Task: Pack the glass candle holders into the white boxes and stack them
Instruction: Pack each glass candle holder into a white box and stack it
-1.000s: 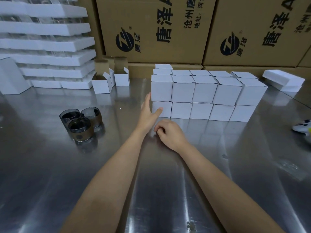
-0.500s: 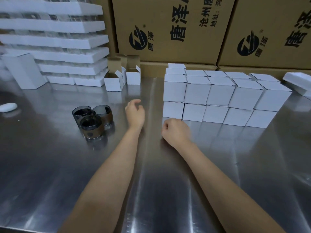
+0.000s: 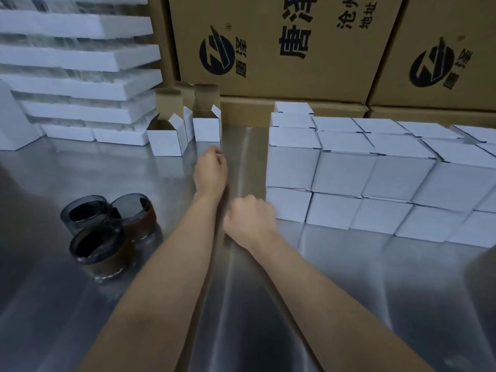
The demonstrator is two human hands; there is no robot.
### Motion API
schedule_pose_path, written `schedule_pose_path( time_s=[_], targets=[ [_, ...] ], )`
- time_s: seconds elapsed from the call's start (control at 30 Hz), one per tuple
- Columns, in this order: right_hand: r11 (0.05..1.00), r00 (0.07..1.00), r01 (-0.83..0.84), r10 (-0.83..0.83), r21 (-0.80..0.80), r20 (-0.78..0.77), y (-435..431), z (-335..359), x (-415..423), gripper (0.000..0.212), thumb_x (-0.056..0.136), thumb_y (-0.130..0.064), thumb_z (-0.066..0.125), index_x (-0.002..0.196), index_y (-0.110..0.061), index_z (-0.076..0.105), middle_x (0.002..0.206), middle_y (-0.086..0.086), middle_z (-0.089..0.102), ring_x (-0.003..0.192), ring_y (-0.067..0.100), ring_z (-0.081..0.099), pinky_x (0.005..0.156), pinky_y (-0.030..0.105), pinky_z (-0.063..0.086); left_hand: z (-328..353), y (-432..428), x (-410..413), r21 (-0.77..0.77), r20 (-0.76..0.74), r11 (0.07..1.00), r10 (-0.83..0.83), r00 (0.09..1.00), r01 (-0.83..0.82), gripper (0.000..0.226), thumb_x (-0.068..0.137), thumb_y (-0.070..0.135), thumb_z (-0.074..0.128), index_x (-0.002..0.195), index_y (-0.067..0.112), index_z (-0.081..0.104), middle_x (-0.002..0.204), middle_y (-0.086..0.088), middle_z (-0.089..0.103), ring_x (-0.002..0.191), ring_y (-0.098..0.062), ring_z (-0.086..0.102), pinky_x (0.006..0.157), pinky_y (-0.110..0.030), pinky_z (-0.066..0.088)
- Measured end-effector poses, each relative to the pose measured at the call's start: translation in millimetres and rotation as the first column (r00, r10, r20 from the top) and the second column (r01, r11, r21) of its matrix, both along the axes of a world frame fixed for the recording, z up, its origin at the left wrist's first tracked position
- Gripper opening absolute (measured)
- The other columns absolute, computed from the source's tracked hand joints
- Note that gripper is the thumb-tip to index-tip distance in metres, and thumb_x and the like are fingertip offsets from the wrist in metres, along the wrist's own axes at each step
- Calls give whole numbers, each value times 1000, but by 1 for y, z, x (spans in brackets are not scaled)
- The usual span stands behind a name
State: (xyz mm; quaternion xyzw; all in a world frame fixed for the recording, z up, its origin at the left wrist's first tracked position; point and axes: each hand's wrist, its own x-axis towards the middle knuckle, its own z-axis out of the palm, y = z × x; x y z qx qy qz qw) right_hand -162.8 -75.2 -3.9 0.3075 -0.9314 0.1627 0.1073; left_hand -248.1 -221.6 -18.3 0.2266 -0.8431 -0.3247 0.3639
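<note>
Between holders (image 3: 99, 251) and boxes (image 3: 346, 171), left hand (image 3: 210, 171) and right hand (image 3: 251, 217) curl.

three candle holders (image 3: 99, 251), apparently touching, left of stacked boxes (image 3: 346, 170); open boxes (image 3: 167, 142) behind.

Left hand (image 3: 210, 170), right hand (image 3: 251, 220) (both fisted)

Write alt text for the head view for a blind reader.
The left hand and right hand, fingers curled and holding nothing, are over a steel table between three dark glass candle holders at left and closed white boxes stacked two high at right. Open white boxes stand farther back, before brown cartons.
</note>
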Motion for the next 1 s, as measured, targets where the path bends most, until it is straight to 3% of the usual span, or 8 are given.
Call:
schedule_pose_path(
  time_s=[0.17,0.23,0.33,0.47,0.6,0.73,0.87,1.0],
  targets=[
    [997,997,-72,72,-6,-24,-6,-3,-7,22,89,-22,46,87,-11,64,95,14,65,90,37,62,64,33,29,9,-19,-53,2,74,998,70,995,-70,51,100,23,47,148,19,30,104,-11,67,99,-31,61,76,-38,47],
    [994,994,-105,105,-15,-20,-6,-4,-7,19,90,-22,44,78,-16,58,92,12,64,87,35,62,63,33,26,12,-26,-72,-12,93,993,119,989,-118,60,101,30,47,153,21,19,105,-8,66,99,-29,62,71,-33,40],
    [989,990,-141,141,-33,1,-5,-5,-8,18,91,-23,42,73,-21,44,92,10,62,86,34,60,63,33,26,17,-35,-95,-74,141,982,182,973,-173,67,100,39,46,155,20,13,108,-11,66,98,-30,63,72,-37,44],
    [984,986,-165,165,-70,1,-3,-5,-8,16,91,-24,41,75,-22,41,95,11,63,88,35,59,64,34,28,18,-42,-107,-124,226,978,195,955,-170,64,100,41,45,152,17,18,115,-14,64,103,-32,62,80,-40,47],
    [983,987,-161,160,-92,-16,-3,-5,-8,16,90,-21,42,73,-20,42,91,10,62,85,35,58,62,33,27,19,-40,-102,-198,197,959,240,951,-201,30,101,15,40,131,10,39,103,-16,66,93,-35,63,65,-39,40],
    [980,986,-165,163,-114,-21,-2,-7,-10,16,89,-18,42,73,-17,45,90,11,63,84,36,58,62,33,30,16,-29,-76,-217,175,964,196,965,-156,15,101,16,42,114,10,46,104,-16,64,96,-37,61,64,-38,36],
    [981,988,-151,144,-125,-61,-3,-7,-13,19,88,-18,44,83,-11,61,94,10,65,88,36,59,63,34,32,15,0,-20,-155,62,982,123,990,-113,18,102,26,43,108,11,50,102,-14,65,93,-38,60,64,-37,35],
    [960,976,-181,148,-216,-160,4,1,-2,17,85,-11,50,84,-4,65,85,13,65,76,38,61,59,36,38,14,41,51,-119,22,989,91,996,-88,29,102,36,42,111,10,50,100,-15,67,91,-38,63,71,-43,49]
  ],
)
